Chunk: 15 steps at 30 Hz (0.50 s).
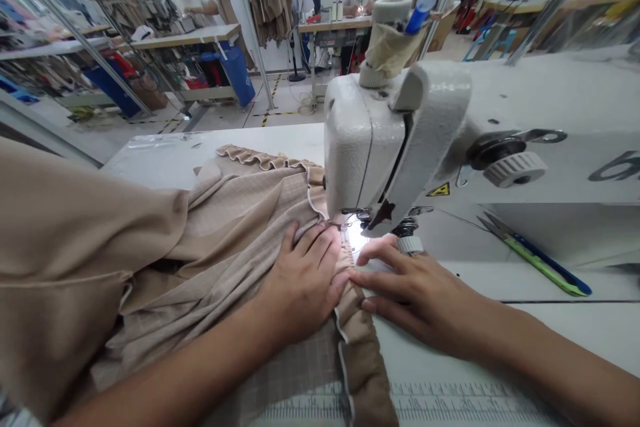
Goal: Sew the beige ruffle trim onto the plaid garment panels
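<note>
- Left hand (310,273): flat, palm down on the checked beige fabric (225,280).
- Right hand (415,287): fingers loosely extended, touching the ruffled trim (367,360).
- Fabric and trim: on the worktop (415,361), beside the sewing machine's (360,147) lit needle area.

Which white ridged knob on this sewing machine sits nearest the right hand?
The lower white ridged knob, just above the right hand; the other white ridged knob is higher and farther right.

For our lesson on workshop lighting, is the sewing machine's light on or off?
On: a bright white glow shows beneath the sewing machine's head, beside the left hand.
</note>
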Available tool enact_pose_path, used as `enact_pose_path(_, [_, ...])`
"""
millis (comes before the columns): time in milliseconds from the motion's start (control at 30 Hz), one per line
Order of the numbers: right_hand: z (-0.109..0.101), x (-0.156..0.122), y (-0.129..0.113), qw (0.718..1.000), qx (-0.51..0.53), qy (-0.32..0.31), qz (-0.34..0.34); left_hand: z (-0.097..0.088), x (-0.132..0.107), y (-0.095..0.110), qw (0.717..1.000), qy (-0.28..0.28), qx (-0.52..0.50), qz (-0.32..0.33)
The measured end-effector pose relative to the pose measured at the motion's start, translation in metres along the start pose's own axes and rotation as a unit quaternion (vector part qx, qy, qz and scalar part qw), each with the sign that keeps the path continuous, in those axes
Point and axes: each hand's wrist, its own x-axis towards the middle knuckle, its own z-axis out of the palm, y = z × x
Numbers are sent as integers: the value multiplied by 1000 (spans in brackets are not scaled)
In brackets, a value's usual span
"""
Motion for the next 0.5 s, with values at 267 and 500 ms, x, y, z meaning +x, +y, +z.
enact_pose_path(267, [3,0,0,1000,-20,5,13,-6,7,-7,997,-63,30,11])
enact_pose_path(500, [-1,3,-6,999,-7,-9,32,-10,12,-12,991,-124,45,0])
